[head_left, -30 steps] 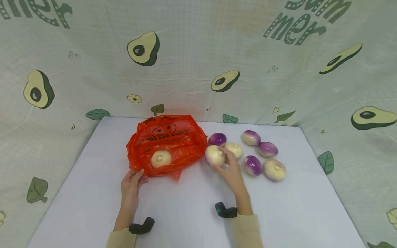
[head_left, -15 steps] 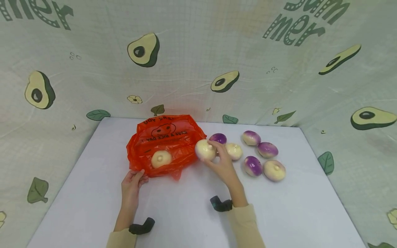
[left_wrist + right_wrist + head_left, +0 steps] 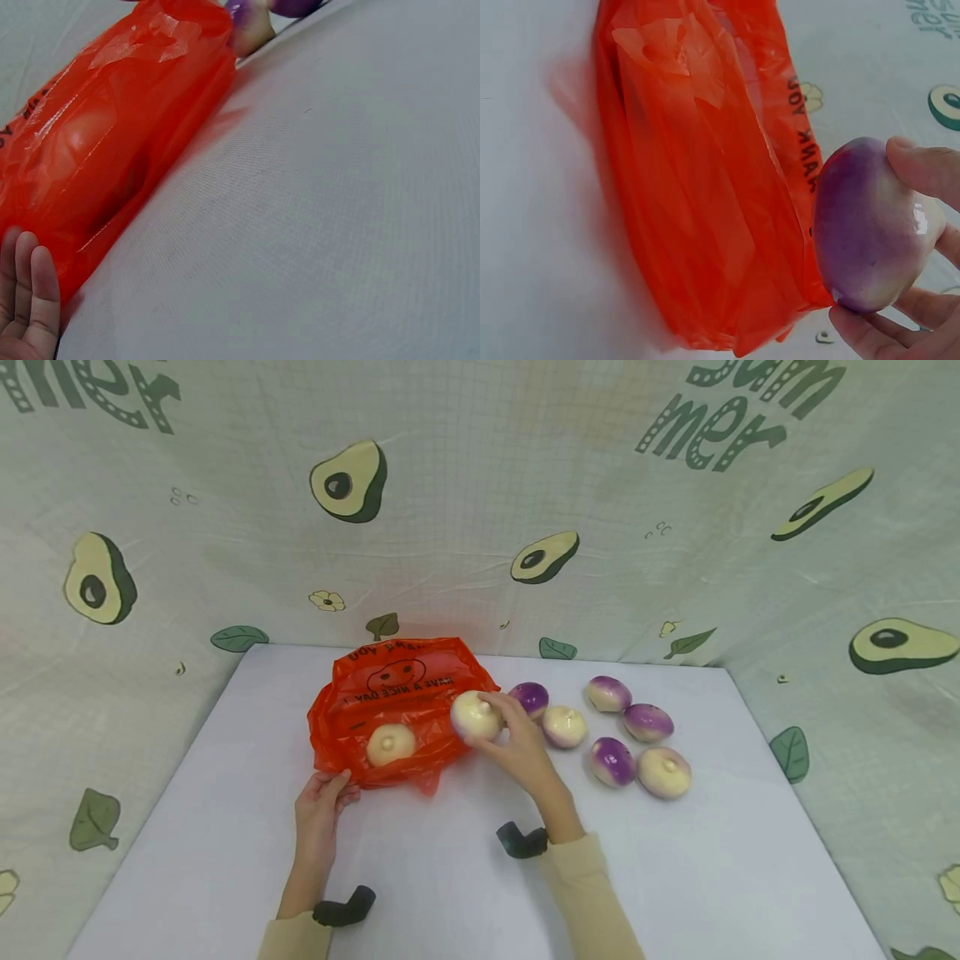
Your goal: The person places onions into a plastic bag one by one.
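A red plastic bag (image 3: 405,702) lies on the table with its mouth spread towards me and a pale turnip (image 3: 391,744) inside it. At the near left corner of the bag, my left hand (image 3: 318,810) pinches the rim between thumb and fingers. My right hand (image 3: 521,750) holds a purple-and-white turnip (image 3: 476,717) by its sides, up at the bag's right edge in the head view. The right wrist view shows the purple face of this turnip (image 3: 870,225) beside the red plastic, thumb above and fingers below.
Right of the bag sit a purple turnip (image 3: 531,698) and a white one (image 3: 564,727). Further right lie several more, among them a purple turnip (image 3: 612,762) touching a pale one (image 3: 664,772). An avocado-print cloth (image 3: 450,485) hangs behind the white table (image 3: 435,877).
My right hand has carried the turnip leftwards, from beside the other turnips to the bag's right edge. The left hand and the bag stay in place.
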A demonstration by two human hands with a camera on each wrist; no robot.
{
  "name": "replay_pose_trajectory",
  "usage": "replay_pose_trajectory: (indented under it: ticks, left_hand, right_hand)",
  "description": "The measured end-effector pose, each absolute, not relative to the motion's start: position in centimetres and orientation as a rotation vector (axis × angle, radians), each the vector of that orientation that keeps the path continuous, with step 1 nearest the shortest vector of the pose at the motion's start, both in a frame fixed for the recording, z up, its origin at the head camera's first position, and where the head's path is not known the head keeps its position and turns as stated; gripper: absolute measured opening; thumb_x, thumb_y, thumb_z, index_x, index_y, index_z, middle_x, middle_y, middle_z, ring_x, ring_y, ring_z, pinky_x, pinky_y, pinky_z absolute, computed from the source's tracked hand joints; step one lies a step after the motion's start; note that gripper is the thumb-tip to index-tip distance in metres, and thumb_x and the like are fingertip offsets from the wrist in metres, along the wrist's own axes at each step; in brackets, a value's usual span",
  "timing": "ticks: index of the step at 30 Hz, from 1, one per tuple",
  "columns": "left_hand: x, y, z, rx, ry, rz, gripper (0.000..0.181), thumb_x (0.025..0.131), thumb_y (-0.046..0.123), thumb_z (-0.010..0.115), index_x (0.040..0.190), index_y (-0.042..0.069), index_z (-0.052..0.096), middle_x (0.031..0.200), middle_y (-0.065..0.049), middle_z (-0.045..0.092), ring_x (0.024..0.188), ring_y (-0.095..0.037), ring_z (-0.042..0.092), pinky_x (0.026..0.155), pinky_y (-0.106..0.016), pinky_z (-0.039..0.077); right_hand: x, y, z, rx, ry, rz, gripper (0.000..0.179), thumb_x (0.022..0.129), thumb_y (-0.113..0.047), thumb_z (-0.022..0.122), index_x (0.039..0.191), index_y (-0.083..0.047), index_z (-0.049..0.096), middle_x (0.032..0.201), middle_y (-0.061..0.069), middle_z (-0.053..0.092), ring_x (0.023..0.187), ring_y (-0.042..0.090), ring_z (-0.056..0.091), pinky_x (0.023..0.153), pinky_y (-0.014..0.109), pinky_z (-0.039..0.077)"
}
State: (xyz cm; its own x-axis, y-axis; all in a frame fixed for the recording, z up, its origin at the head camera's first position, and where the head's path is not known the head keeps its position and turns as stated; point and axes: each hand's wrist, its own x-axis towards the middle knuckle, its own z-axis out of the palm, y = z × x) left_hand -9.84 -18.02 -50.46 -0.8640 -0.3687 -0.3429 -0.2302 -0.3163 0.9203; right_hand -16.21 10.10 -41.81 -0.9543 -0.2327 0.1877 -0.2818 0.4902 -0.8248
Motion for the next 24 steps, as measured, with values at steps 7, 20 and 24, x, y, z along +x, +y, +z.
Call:
replay_pose_trajectory:
  ticks: [7,20,24]
  left_hand:
    - [-9.9,-17.9,-50.5,0.802,-1.786,-2.334,0.028,0.086,0.034,0.065,0.096,0.011,0.052,0.075,0.008,0.065,0.071,-0.007,0.063,0.076,-0.018,0.054]
    - [-10.0,-18.1,-50.6,0.82,-1.811,-2.314,0.034,0.085,0.037,0.065,0.101,0.01,0.051,0.077,0.009,0.065,0.072,-0.007,0.063,0.077,-0.017,0.054]
    - [-10.0,-18.0,-50.6,0.835,-1.822,-2.315,0.037,0.085,0.039,0.065,0.102,0.009,0.051,0.077,0.009,0.064,0.073,-0.007,0.063,0.077,-0.017,0.054]
  right_hand:
    - [-16.5,9.1,-41.7,0.478,-2.735,1.428,0.061,0.08,-0.035,0.072,0.134,-0.024,0.046,0.142,0.002,0.042,0.133,0.024,0.036,0.107,0.051,0.034]
    - [-17.4,7.1,-41.4,0.574,-2.808,1.344,0.06,0.082,-0.037,0.069,0.135,-0.025,0.045,0.144,0.004,0.039,0.133,0.025,0.035,0.105,0.051,0.037]
    - [-17.9,6.5,-41.7,0.606,-2.83,1.336,0.059,0.083,-0.035,0.069,0.135,-0.026,0.045,0.143,0.003,0.039,0.133,0.023,0.035,0.104,0.049,0.039]
